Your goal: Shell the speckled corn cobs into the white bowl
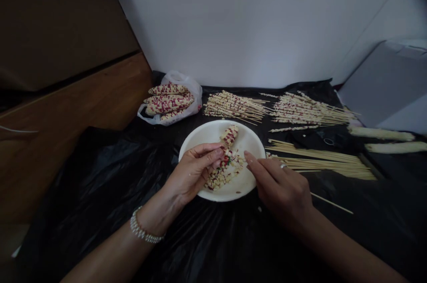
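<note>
A white bowl [189, 137] stands in front of me, with loose cream and dark-red corn kernels [222, 178] in it. Against its far side leans a partly stripped corn cob [230, 135]. My left hand [200, 165] is over the bowl's left half, thumb and fingers pinched together. What looks like a small dark-red corn kernel shows at those fingertips, mostly hidden. My right hand [278, 183], with a ring on it, is at the bowl's right rim, fingers closed. A thin bamboo skewer [332, 203] sticks out behind this hand; its front end is hidden by the fingers.
Black plastic sheeting [110, 194] covers the work surface. Corn cobs fill a plastic bag [191, 89] at back left. Two piles of kernel-threaded skewers [230, 107] lie behind the bowl. Bare skewers [327, 163] and two stripped cobs [382, 133] are at right. A white wall [240, 25] rises behind.
</note>
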`<state>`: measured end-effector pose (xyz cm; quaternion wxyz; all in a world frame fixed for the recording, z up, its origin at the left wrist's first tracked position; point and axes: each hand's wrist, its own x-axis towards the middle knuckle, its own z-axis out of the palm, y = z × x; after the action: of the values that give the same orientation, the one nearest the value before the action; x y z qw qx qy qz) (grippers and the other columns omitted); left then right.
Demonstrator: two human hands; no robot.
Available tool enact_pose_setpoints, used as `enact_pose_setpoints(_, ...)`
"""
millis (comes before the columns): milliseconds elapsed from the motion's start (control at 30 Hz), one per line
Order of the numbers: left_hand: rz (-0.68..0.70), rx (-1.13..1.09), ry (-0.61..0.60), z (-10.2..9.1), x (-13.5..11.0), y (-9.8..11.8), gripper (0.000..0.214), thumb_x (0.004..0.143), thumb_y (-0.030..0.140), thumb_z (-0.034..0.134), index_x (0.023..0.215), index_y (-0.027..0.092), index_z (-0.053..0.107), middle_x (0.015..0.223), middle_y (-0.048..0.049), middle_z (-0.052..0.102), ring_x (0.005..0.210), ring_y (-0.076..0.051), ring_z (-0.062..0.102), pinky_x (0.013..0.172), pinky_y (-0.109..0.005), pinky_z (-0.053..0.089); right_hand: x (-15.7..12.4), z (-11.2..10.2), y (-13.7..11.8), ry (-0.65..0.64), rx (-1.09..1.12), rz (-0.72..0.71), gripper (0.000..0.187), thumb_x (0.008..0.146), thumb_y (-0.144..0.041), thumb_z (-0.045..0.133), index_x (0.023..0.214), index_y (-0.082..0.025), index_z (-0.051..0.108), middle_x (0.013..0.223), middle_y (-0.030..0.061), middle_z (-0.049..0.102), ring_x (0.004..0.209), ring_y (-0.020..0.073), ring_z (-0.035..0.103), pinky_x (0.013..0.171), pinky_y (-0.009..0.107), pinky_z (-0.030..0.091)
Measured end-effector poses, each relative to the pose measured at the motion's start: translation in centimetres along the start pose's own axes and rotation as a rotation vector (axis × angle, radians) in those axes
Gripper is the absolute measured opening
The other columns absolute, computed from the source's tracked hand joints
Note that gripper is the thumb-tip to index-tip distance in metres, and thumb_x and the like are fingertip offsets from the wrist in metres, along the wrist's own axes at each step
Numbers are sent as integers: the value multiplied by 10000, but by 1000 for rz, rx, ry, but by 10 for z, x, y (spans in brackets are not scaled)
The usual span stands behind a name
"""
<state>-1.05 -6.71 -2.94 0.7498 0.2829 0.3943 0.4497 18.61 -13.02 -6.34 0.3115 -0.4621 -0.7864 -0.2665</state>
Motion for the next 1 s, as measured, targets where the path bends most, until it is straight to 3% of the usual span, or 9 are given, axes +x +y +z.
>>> enact_pose_setpoints(633, -79, 27, -16, -1, 3, 2, 162, 668, 48, 805, 808, 91, 735, 717, -39, 715, 639, -72, 641, 633, -136, 521, 3, -2, -4, 13, 21, -7, 387, 893, -64, 590, 1280, -65, 570, 837, 51, 693, 717, 141, 598, 606, 266, 412)
enact_pose_setpoints(1000, -124, 16, 7, 4, 5, 2, 128, 797, -28, 645, 822, 73, 720, 737, -47, 724, 611, -62, 649, 645, -134, 546, 4, -4, -6, 8, 4, -12, 366, 895, -30, 543, 1256, -50, 597, 823, 64, 684, 688, 157, 589, 574, 287, 405)
